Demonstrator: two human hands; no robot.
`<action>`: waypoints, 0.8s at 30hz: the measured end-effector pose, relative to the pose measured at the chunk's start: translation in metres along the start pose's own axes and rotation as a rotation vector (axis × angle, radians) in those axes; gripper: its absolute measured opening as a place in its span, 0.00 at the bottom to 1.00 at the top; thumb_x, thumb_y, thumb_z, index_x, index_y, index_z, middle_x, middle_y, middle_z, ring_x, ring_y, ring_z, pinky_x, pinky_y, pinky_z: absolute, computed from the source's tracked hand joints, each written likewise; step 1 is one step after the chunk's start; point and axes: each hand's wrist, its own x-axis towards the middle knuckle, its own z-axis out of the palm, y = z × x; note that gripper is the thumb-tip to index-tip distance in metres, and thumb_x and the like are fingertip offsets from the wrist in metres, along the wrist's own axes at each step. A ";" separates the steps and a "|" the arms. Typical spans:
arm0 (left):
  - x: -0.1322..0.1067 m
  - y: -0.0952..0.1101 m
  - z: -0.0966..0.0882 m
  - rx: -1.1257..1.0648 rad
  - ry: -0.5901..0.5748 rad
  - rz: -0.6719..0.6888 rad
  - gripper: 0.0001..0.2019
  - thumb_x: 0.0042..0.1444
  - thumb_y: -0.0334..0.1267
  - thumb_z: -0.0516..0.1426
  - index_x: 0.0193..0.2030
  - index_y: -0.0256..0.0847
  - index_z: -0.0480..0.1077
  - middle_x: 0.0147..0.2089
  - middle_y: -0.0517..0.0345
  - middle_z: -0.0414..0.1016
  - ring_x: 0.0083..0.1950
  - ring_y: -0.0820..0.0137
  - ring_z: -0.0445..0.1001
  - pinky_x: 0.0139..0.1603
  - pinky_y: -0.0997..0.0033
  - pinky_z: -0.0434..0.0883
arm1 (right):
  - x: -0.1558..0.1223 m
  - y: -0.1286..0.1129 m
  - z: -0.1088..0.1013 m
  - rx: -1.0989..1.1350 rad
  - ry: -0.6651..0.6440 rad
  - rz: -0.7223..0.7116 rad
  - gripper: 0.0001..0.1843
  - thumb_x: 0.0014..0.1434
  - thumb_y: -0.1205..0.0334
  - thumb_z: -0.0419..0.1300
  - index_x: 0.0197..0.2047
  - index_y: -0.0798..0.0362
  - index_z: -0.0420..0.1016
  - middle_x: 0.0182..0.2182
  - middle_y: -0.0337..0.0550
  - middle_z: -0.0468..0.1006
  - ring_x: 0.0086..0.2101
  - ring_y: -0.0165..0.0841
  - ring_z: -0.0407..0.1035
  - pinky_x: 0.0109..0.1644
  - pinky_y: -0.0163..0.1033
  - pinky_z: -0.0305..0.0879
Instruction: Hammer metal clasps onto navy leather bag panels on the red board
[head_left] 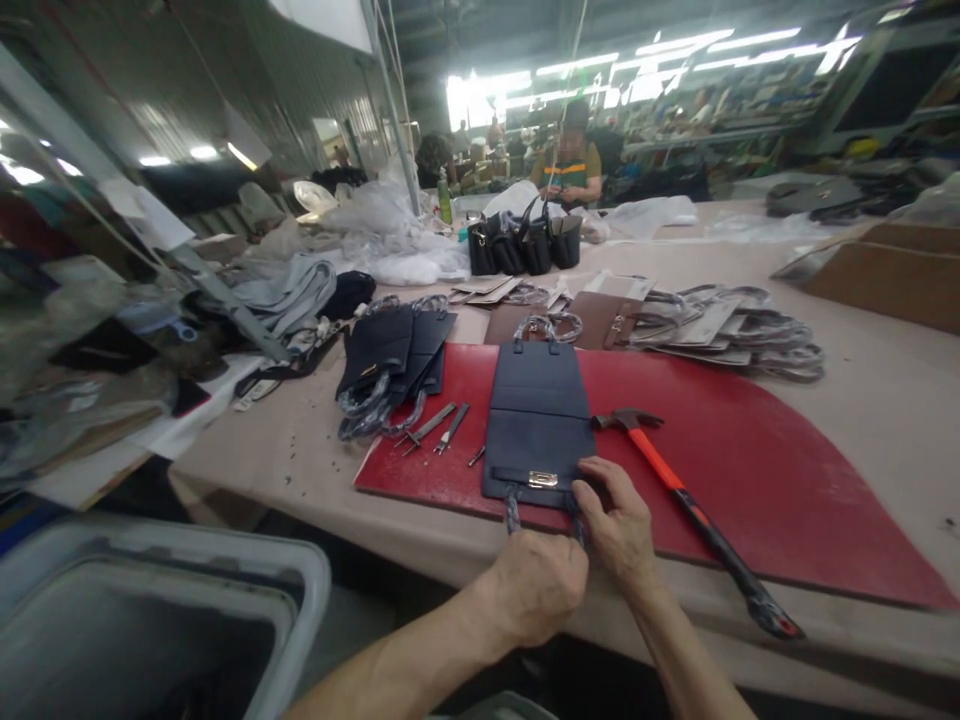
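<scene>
A flat dark navy handbag panel (538,435) lies lengthwise on a red board, with a gold clasp (543,480) near its closer end and wrapped handles at both ends. My left hand (538,588) is closed in a fist around the nearer handle (512,508), at the table's front edge. At the panel's lower right corner is my right hand (621,520), its bent thumb and fingers on the edge beside the clasp strap. To the right lies a claw hammer (670,475) with an orange and black handle. Several small metal hand tools (450,430) rest left of the panel.
More navy panels (394,350) are piled at the left of the red board (720,430). Behind it lie brown and light panels (705,325) with wrapped handles. Black bags (523,243) stand farther back, and a co-worker (570,165) is beyond. A grey bin (300,570) stands front left.
</scene>
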 end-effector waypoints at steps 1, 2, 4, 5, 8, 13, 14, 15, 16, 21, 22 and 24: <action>0.000 0.000 0.001 -0.014 -0.007 0.002 0.06 0.56 0.29 0.56 0.40 0.31 0.69 0.36 0.45 0.74 0.34 0.61 0.75 0.26 0.65 0.72 | 0.001 0.000 0.000 -0.011 -0.012 -0.010 0.14 0.63 0.52 0.60 0.46 0.52 0.75 0.48 0.53 0.78 0.50 0.44 0.72 0.58 0.54 0.67; 0.000 0.000 0.001 -0.026 -0.002 -0.006 0.05 0.58 0.30 0.55 0.40 0.31 0.69 0.37 0.45 0.74 0.35 0.61 0.75 0.26 0.65 0.72 | 0.002 0.000 -0.001 -0.028 -0.026 -0.023 0.14 0.62 0.52 0.61 0.46 0.52 0.76 0.48 0.53 0.78 0.51 0.44 0.71 0.58 0.55 0.67; 0.000 0.002 0.003 -0.046 0.021 -0.035 0.05 0.61 0.31 0.54 0.41 0.32 0.69 0.37 0.45 0.74 0.35 0.61 0.75 0.28 0.65 0.73 | 0.003 0.000 -0.001 -0.090 -0.064 -0.056 0.14 0.61 0.53 0.62 0.46 0.52 0.76 0.49 0.53 0.77 0.51 0.45 0.70 0.58 0.56 0.66; 0.000 0.003 0.004 -0.058 0.029 -0.042 0.06 0.62 0.31 0.53 0.42 0.32 0.69 0.36 0.46 0.74 0.35 0.61 0.75 0.28 0.65 0.72 | 0.004 -0.001 0.000 -0.135 -0.091 -0.076 0.15 0.59 0.53 0.63 0.46 0.52 0.76 0.50 0.53 0.77 0.52 0.46 0.70 0.59 0.57 0.64; -0.001 0.007 0.007 -0.109 0.063 -0.056 0.07 0.63 0.33 0.54 0.42 0.31 0.69 0.37 0.46 0.76 0.36 0.61 0.76 0.31 0.63 0.72 | 0.004 -0.004 0.001 -0.275 -0.171 -0.128 0.17 0.56 0.54 0.64 0.47 0.52 0.76 0.53 0.53 0.76 0.54 0.49 0.67 0.59 0.59 0.62; -0.017 -0.008 -0.002 -0.223 0.316 -0.129 0.11 0.69 0.38 0.50 0.39 0.38 0.70 0.36 0.51 0.77 0.39 0.62 0.76 0.41 0.61 0.70 | 0.000 -0.007 0.002 -0.382 -0.187 -0.143 0.18 0.56 0.56 0.62 0.49 0.54 0.75 0.55 0.54 0.74 0.56 0.48 0.65 0.61 0.57 0.61; -0.021 -0.018 -0.006 -0.213 0.365 -0.204 0.12 0.70 0.37 0.48 0.38 0.39 0.70 0.36 0.52 0.77 0.39 0.63 0.76 0.42 0.61 0.69 | 0.000 -0.007 0.002 -0.389 -0.189 -0.143 0.18 0.57 0.56 0.62 0.50 0.54 0.75 0.55 0.54 0.74 0.56 0.48 0.65 0.60 0.56 0.61; -0.024 -0.030 -0.010 -0.192 0.399 -0.309 0.13 0.70 0.35 0.47 0.38 0.39 0.70 0.37 0.52 0.77 0.40 0.64 0.75 0.43 0.62 0.68 | 0.000 -0.007 0.002 -0.396 -0.190 -0.142 0.18 0.57 0.56 0.62 0.50 0.54 0.75 0.55 0.54 0.74 0.56 0.48 0.65 0.60 0.56 0.61; -0.027 -0.044 -0.014 -0.167 0.411 -0.438 0.13 0.70 0.34 0.47 0.39 0.40 0.71 0.38 0.51 0.77 0.41 0.64 0.75 0.44 0.62 0.68 | 0.000 -0.008 0.002 -0.402 -0.191 -0.140 0.18 0.57 0.56 0.62 0.50 0.53 0.75 0.55 0.53 0.74 0.55 0.49 0.66 0.59 0.56 0.61; -0.024 -0.110 -0.025 -0.151 0.189 -0.898 0.06 0.66 0.35 0.54 0.43 0.38 0.73 0.45 0.49 0.76 0.48 0.62 0.76 0.46 0.66 0.69 | 0.001 -0.009 0.002 -0.414 -0.196 -0.131 0.17 0.59 0.56 0.59 0.51 0.50 0.76 0.55 0.50 0.74 0.55 0.48 0.66 0.59 0.57 0.62; -0.021 -0.120 -0.023 -0.165 0.136 -0.916 0.06 0.65 0.35 0.55 0.43 0.38 0.73 0.46 0.48 0.75 0.48 0.61 0.76 0.46 0.67 0.69 | 0.001 -0.009 0.002 -0.415 -0.198 -0.130 0.16 0.60 0.56 0.59 0.50 0.49 0.76 0.55 0.50 0.74 0.56 0.48 0.66 0.59 0.57 0.62; -0.016 -0.134 -0.019 -0.197 0.065 -0.913 0.07 0.65 0.37 0.56 0.43 0.37 0.73 0.47 0.47 0.76 0.50 0.60 0.77 0.48 0.66 0.69 | 0.001 -0.008 0.002 -0.415 -0.205 -0.128 0.15 0.61 0.56 0.59 0.50 0.48 0.77 0.55 0.49 0.74 0.56 0.47 0.66 0.59 0.57 0.62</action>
